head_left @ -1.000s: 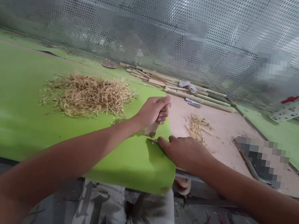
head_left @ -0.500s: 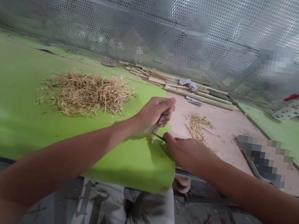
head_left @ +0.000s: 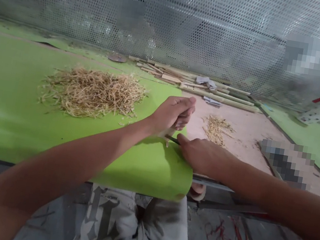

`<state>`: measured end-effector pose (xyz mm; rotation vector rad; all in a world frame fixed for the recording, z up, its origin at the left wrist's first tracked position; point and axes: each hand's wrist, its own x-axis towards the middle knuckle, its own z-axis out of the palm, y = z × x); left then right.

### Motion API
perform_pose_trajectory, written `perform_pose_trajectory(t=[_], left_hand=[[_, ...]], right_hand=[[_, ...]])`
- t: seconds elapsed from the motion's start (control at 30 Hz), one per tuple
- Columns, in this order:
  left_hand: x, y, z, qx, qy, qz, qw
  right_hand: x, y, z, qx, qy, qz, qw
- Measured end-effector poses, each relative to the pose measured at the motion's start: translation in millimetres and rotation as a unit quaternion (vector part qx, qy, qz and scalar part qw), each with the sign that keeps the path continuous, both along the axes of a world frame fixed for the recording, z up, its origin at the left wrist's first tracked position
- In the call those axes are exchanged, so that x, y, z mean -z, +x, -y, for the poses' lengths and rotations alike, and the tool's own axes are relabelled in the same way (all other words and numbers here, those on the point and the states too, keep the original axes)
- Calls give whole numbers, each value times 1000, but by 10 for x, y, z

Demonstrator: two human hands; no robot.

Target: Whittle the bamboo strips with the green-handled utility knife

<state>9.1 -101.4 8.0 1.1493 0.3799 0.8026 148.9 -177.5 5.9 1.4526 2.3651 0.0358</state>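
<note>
Indoors, green mat (head_left: 9, 119) over a pinkish bench (head_left: 246, 134), perforated metal screen (head_left: 176, 24) behind, left hand (head_left: 171, 115) clenched on a pale stick (head_left: 169, 132), right hand (head_left: 200, 155) gripping a blade (head_left: 172, 139) touching it, shavings (head_left: 91, 92) heaped beside.

A short, pale piece of wood (head_left: 168, 132) stands nearly upright, its top hidden inside the closed left hand (head_left: 171, 113). A thin dark blade (head_left: 172, 139), held by the right hand (head_left: 200, 155), lies flat against its lower end above the green bench (head_left: 11, 111).
</note>
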Motion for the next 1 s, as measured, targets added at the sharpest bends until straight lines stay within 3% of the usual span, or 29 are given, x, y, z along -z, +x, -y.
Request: perform_pose_trajectory(t=[0.43, 0.73, 0.87, 1.0], left_hand=[[3, -23, -8, 9, 27, -5, 1000], [37, 13, -41, -29, 17, 32, 999], [44, 11, -56, -27, 31, 24, 999], [36, -8, -40, -14, 73, 19, 997]], right_hand=[[60, 8, -255, -66, -49, 11, 997], [-28, -82, -4, -78, 40, 101, 991], [-33, 2, 48, -96, 55, 90, 990], [-51, 81, 86, -51, 32, 48, 997]])
